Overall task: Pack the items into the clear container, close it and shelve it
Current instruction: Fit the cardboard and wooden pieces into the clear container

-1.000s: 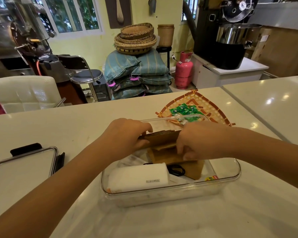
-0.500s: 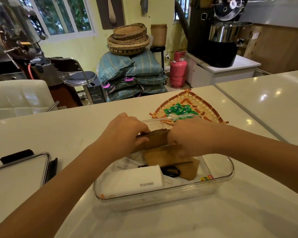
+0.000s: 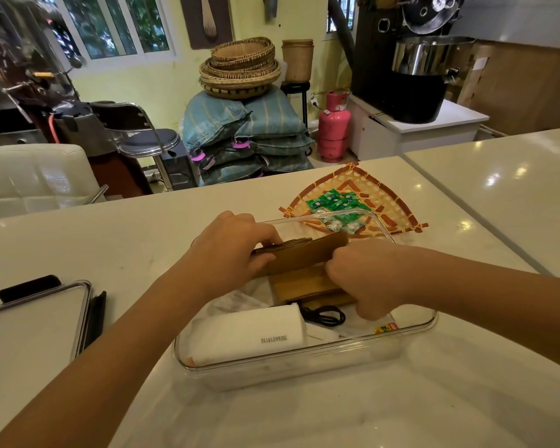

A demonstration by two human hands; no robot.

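A clear container [image 3: 414,331] stands open on the white counter in front of me. Inside it lie a white packet [image 3: 249,337], a black cord [image 3: 324,316] and a stack of brown paper bags [image 3: 304,253]. My left hand [image 3: 230,250] grips the left end of the upright brown bags. My right hand [image 3: 366,279] is closed on the lower brown bags at their right end, inside the container. The container's lid [image 3: 29,324] with black clips lies flat at the left.
A woven bamboo tray [image 3: 392,202] with several green wrapped sweets [image 3: 333,202] sits just behind the container. A seam [image 3: 466,218] divides this counter from the one at the right. Beyond the far edge are a white chair, a stool, sacks and a pink gas cylinder.
My right hand has slid down and toward me, from the top of the brown bags to the lower ones. More of the upright bags now shows. My left hand has kept its grip.
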